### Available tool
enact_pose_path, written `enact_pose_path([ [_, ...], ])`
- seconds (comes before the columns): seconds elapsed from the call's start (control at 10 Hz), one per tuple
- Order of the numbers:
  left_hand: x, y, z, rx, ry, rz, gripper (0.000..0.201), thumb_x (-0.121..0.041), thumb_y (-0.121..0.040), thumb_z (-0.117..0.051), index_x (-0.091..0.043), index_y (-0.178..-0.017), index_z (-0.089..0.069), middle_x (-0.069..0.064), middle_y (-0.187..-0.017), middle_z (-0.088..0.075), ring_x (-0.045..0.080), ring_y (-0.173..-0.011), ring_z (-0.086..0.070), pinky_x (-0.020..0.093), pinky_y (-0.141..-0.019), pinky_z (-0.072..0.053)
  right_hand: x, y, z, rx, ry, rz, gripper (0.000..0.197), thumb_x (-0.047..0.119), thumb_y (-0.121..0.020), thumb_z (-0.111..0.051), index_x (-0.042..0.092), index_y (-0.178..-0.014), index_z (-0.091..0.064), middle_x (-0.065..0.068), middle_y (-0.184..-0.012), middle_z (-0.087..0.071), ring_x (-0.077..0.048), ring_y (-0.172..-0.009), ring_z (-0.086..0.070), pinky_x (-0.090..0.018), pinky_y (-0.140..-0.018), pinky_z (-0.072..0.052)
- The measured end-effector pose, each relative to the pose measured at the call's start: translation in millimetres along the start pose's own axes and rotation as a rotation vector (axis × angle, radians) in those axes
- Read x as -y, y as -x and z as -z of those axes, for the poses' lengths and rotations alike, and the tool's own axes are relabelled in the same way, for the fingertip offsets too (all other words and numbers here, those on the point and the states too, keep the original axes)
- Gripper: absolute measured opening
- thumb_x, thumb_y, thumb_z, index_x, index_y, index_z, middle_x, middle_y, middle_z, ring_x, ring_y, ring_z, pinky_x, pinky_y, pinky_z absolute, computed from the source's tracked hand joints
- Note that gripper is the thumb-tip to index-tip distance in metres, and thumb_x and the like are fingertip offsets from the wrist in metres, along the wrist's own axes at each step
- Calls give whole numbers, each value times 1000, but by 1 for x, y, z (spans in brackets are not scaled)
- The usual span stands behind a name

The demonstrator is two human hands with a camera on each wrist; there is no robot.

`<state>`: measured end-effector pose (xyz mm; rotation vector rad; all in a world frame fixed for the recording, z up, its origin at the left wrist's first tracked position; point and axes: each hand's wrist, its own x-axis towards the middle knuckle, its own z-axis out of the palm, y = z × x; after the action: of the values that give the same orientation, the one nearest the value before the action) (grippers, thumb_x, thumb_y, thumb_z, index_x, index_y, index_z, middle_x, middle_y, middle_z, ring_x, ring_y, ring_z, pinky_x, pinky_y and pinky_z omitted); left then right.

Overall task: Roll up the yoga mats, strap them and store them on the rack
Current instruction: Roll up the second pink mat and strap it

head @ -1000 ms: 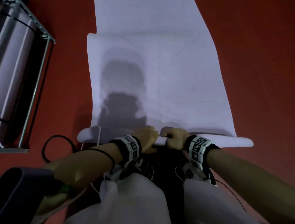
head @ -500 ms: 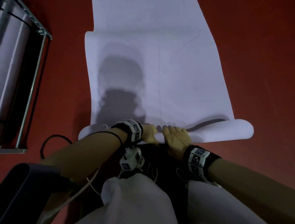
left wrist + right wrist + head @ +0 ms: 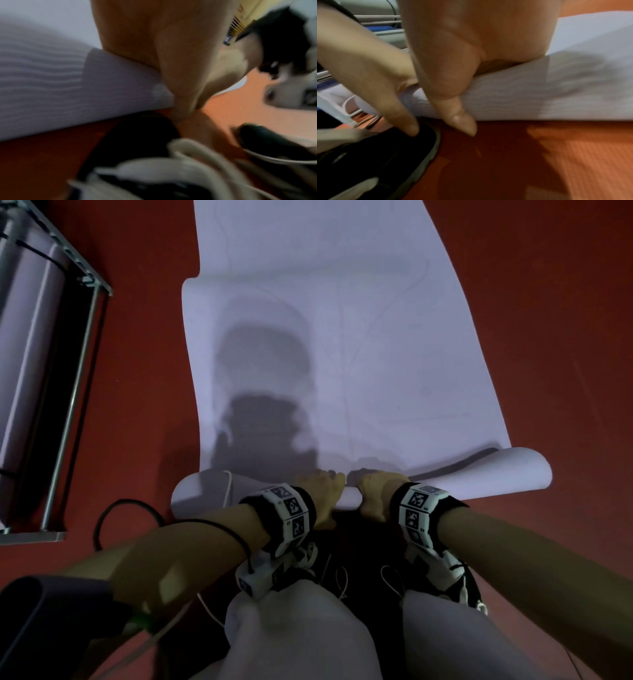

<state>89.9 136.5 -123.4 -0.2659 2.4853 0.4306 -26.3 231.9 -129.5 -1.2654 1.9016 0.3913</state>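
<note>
Yoga mat (image 3: pixel 342 354) is lying flat on the red floor (image 3: pixel 548 337), running toward 12 o'clock, its near end curling into a loose roll at 6 o'clock. Left hand (image 3: pixel 325 498) and right hand (image 3: pixel 375 496) are sitting side by side at the roll's middle, both curling fingers over the top and gripping it, thumbs pointing down toward the floor. Rack (image 3: pixel 68 392) is standing at 9 o'clock, well apart from the mat, already carrying rolled mats (image 3: pixel 24 337) bound with dark straps. Black cable loop (image 3: pixel 116 518) is lying on the floor at 8 o'clock, between rack and roll. Black shoe (image 3: pixel 373 162) is resting just beneath the hands. Person's shadow is falling across the mat's centre.
</note>
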Motion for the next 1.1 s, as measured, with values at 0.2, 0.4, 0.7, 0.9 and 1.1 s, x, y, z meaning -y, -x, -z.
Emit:
enact_pose_path([
  [0.2, 0, -9, 0, 143, 99, 18, 36, -28, -83, -66, -10, -114, -60, 8, -113, -65, 25, -99, -63, 30, -80, -47, -11, 2, -5, -18, -65, 76, 38, 30, -78, -58, 21, -115, -52, -2, -109, -59, -25, -99, -60, -30, -76, -44],
  [0.4, 14, -16, 5, 279, 353, 117, 32, -23, -86, -69, -8, -114, -65, 12, -114, -67, 27, -106, -64, 31, -86, -50, -13, 22, -24, -281, 173, 47, 73, 33, -57, -74, 11, -124, -54, -14, -116, -61, -34, -94, -60, -41, -76, -45],
  [0.7, 18, -19, 8, 305, 355, 111, 51, -29, -83, -74, -6, -124, -57, 11, -123, -63, 27, -109, -61, 29, -84, -48, -10, 7, 3, -222, 196, 126, 49, 33, -85, -63, 20, -130, -49, -3, -126, -60, -28, -116, -56, -35, -93, -40],
  [0.9, 28, 11, -2, -11, 138, -49, 54, -42, -85, -64, -10, -122, -41, 7, -118, -54, 26, -98, -58, 31, -77, -44, -13, -16, 2, -57, 18, 67, 38, 32, -81, -63, 23, -117, -56, 0, -114, -62, -24, -105, -62, -26, -75, -40],
  [1.1, 28, 11, -13, -2, 221, 64, 57, -52, -87, -59, -12, -124, -42, 5, -122, -57, 24, -103, -58, 29, -77, -41, -20, -21, 7, 20, -163, -2, 39, 15, -70, -57, 25, -107, -54, 3, -98, -52, -23, -88, -53, -21, -62, -34],
])
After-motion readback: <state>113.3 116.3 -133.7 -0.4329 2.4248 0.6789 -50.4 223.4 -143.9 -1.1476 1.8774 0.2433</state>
